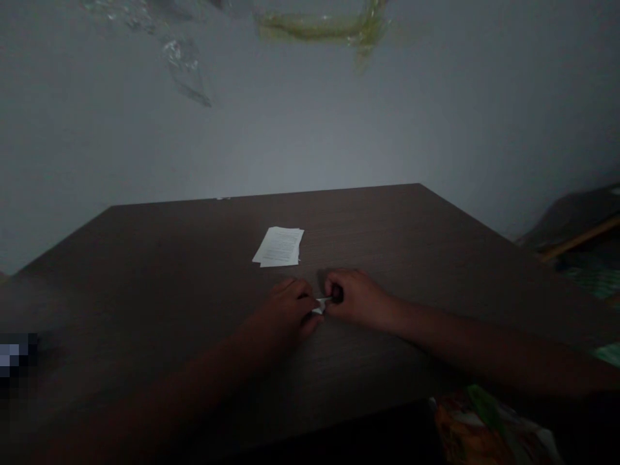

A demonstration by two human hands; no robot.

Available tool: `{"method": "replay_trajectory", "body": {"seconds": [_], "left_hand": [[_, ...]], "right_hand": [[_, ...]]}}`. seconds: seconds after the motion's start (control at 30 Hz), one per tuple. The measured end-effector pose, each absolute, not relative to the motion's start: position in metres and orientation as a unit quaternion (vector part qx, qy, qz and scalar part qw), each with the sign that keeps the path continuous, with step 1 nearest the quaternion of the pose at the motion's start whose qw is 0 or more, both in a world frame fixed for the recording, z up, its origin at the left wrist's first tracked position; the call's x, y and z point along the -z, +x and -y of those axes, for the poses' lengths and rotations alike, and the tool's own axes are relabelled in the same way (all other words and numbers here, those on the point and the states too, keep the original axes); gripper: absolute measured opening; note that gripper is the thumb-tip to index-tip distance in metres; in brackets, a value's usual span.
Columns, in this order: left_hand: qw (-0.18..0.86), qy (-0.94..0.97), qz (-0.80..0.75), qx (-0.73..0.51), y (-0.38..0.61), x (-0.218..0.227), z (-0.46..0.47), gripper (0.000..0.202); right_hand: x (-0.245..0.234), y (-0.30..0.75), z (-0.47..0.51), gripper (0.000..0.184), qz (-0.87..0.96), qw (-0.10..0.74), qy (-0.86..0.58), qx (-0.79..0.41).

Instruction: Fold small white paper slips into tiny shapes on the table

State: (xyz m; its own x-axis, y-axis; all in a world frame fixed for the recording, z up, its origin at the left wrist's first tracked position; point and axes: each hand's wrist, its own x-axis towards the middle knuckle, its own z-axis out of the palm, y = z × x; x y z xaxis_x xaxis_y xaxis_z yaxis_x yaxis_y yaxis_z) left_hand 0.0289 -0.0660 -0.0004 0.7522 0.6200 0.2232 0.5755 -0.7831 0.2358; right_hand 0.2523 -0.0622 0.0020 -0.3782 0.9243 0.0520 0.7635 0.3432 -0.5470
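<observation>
Both my hands meet over the middle of the dark brown table. My left hand [296, 307] is closed, its fingers pinching a small piece of white paper [320, 305]. From the other side my right hand [356, 297] grips the same paper between curled fingers and thumb. Most of this piece is hidden by the fingers, so its full shape cannot be made out. Just beyond my hands lies a small stack of printed paper sheets [279, 247], slightly fanned, touched by neither hand.
The brown table [169, 258] runs back to a grey wall [310, 129] with clear and yellow tape [314, 26] stuck on it. A colourful plastic bag [489, 426] is below the near edge at right. A wooden-edged shelf [581, 239] stands at far right. The light is dim.
</observation>
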Motion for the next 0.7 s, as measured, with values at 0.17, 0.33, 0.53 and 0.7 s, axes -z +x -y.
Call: {"method": "replay_trajectory", "body": {"seconds": [0.17,0.33,0.53,0.7], "left_hand": [[0.061,0.932,-0.328,-0.139,0.027,0.008,0.065,0.006],[0.052,0.928,-0.337,-0.148,0.028,0.009,0.070,0.008],[0.057,0.923,-0.363,-0.110,0.029,-0.004,0.072,0.012],[0.105,0.895,-0.403,-0.158,0.025,-0.005,0.066,0.021]], "right_hand": [[-0.005,0.255,0.058,0.017,0.797,0.162,-0.532,-0.235],[-0.004,0.260,0.054,0.017,0.799,0.169,-0.531,-0.226],[-0.003,0.261,0.055,0.017,0.794,0.212,-0.523,-0.226],[-0.007,0.260,0.063,0.015,0.795,0.245,-0.500,-0.240]]}}
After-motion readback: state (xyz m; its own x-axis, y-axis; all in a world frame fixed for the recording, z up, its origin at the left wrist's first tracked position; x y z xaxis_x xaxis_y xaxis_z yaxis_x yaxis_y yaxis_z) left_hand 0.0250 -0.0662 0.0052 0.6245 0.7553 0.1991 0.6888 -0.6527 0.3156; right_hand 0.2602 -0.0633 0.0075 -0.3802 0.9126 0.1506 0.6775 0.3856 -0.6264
